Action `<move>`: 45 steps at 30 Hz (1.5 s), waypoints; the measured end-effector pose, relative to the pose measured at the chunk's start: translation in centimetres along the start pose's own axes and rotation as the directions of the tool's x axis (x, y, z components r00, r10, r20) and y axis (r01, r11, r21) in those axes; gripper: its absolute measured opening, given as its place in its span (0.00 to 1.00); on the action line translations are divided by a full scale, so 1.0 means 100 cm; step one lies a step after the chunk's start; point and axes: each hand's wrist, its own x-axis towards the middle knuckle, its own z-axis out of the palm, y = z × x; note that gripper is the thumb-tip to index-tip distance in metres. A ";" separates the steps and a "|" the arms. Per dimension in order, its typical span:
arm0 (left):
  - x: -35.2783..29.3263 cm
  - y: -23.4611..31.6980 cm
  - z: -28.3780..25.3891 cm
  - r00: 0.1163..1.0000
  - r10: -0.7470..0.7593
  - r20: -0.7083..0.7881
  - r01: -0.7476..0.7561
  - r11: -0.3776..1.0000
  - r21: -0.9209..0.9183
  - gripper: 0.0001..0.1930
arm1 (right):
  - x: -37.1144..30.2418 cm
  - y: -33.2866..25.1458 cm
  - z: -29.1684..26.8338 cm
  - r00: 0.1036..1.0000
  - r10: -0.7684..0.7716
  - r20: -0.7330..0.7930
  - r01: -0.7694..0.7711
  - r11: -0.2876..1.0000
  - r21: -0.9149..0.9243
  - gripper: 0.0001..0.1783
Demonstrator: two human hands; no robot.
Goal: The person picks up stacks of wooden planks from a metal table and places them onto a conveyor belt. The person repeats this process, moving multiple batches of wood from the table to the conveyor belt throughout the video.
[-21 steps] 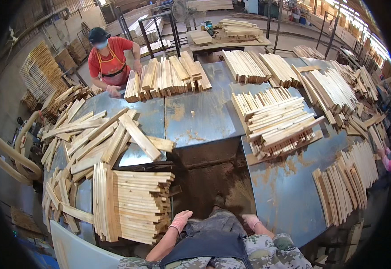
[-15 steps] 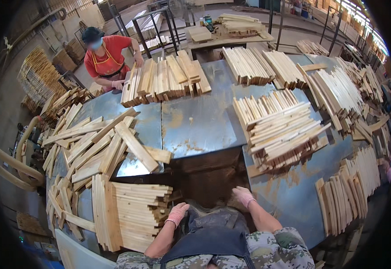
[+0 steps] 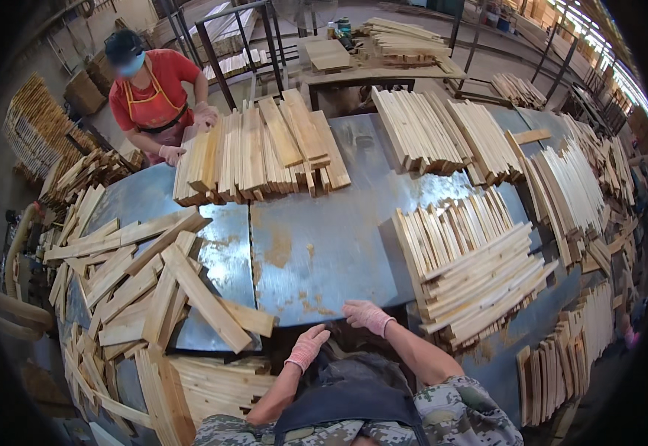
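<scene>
Pink gloves cover both my hands. My left hand [image 3: 309, 347] is in front of my dark apron [image 3: 350, 401], just short of the metal table's [image 3: 316, 253] near edge, its fingers loosely bent with nothing visible in them. Beside it to the right, my right hand [image 3: 368, 318] reaches across at that edge with its fingers pointing left, and I see nothing in its grasp. Left of my left forearm lies a stack of wooden slats [image 3: 220, 383]. Another stack of slats [image 3: 480, 279] stands to the right of my right hand.
A loose heap of boards [image 3: 142, 279] covers the table's left side, one board [image 3: 205, 297] jutting toward me. Across the table, a co-worker in red [image 3: 153, 93] touches a row of slats [image 3: 253, 152]. More slat bundles [image 3: 417, 130] line the far right.
My view has moved closer to the table. My hands have come nearer each other, the right one moving left to the table's edge. The co-worker's arm has lowered toward the slats.
</scene>
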 end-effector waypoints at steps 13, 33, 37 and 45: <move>0.266 0.233 -0.147 0.933 0.312 -0.177 -0.266 0.933 0.241 0.39 | 0.272 -0.369 -0.092 0.752 -0.518 -0.408 0.372 0.844 -0.386 0.46; 0.525 0.459 -0.199 0.853 0.224 -0.472 0.240 0.635 0.735 0.45 | 0.326 -0.451 -0.101 0.817 -0.413 -0.402 0.204 0.860 -0.468 0.42; 0.517 0.417 -0.245 0.929 0.183 -0.323 -0.140 0.978 0.152 0.41 | 0.305 -0.464 -0.078 0.848 -0.357 -0.392 0.025 0.765 -0.643 0.41; 0.454 0.369 -0.234 0.988 0.122 -0.096 -0.152 0.888 -0.433 0.48 | 0.260 -0.416 -0.048 0.966 -0.175 -0.191 0.204 0.968 0.145 0.30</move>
